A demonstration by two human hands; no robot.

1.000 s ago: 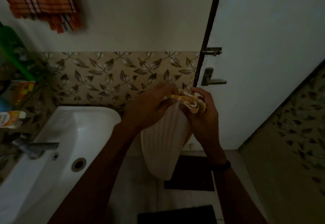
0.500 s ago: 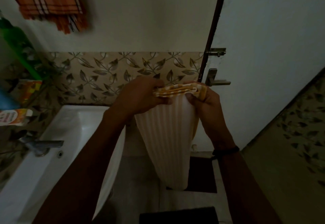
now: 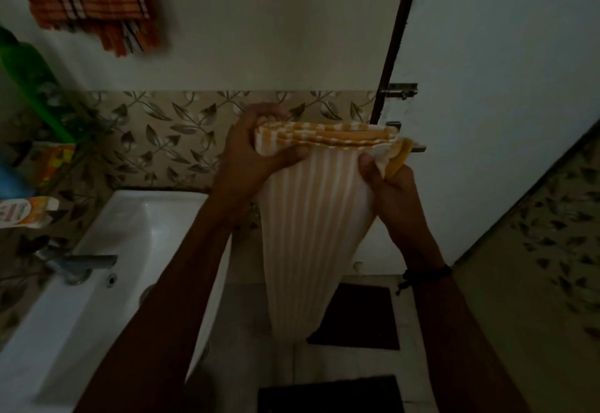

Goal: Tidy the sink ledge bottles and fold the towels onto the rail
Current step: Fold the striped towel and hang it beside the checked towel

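Hanging from both hands, the striped towel (image 3: 311, 237) ran straight down in front of the person, its long axis vertical and its folded lower end swinging free above the floor, clear of the dark mat (image 3: 360, 318) behind it. The left hand (image 3: 250, 156) was clamped on the left end of the gathered top edge, thumb in front and fingers curled over the back, while the right hand (image 3: 386, 175) pinched the right end, where a yellow corner stuck out past the thumb. The two hands stood apart, the stacked orange-and-white layers stretched level between them, so the top edge ran left to right, square to the hanging length. The orange checked towel (image 3: 87, 0) already hung high on the wall toward the upper left corner, above the far end of the sink (image 3: 136, 227); the rail itself could not be seen, so its line could only be guessed from that cloth. Judged so, the coming move would be up and to the left, and the left hand was the nearer one. The bottles on the ledge, among them a green bottle (image 3: 32, 88), stood at the sink's left edge, well apart from both hands.
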